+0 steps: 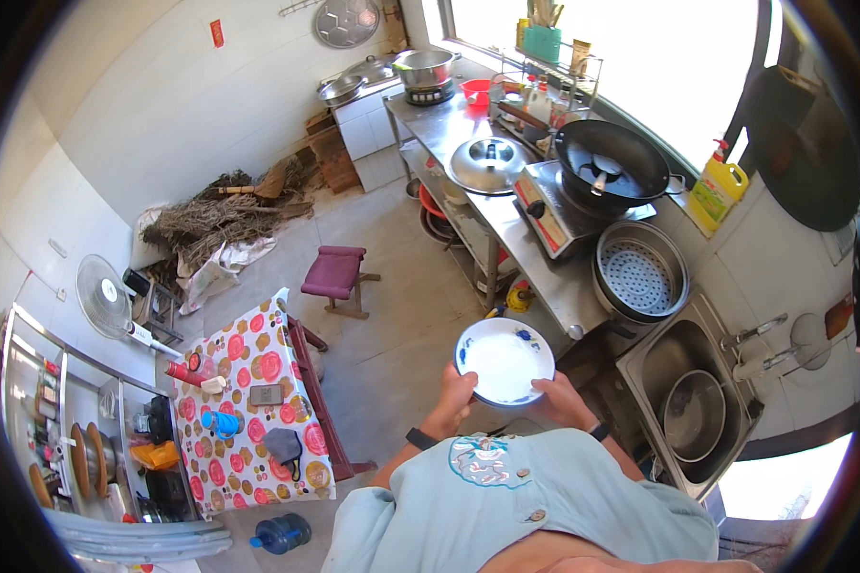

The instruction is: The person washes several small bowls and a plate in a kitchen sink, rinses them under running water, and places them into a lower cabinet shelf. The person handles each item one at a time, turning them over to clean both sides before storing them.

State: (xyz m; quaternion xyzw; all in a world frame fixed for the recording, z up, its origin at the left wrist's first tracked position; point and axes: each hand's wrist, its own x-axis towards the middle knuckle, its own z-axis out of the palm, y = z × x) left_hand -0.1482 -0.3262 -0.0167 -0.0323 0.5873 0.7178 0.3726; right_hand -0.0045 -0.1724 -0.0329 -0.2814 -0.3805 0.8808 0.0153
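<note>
A white plate (505,362) with blue flower decoration on its rim is held level in front of my body. My left hand (456,395) grips its left edge, thumb on top of the rim. On the opposite edge, my right hand (563,401) holds it the same way. The plate's upper face carries no food that I can see; whether other plates lie beneath it, I cannot tell. Dark bands circle both wrists. To the right of the plate stands a stainless steel sink (634,372) with a metal basin (694,415) inside.
A steel counter (502,229) bears a gas stove (545,208), a black wok (609,165), a domed lid (489,165) and a steamer pot (641,272). A purple stool (335,272) stands on the floor. Left is a table with a patterned tablecloth (229,458); a water jug (283,533) lies nearby.
</note>
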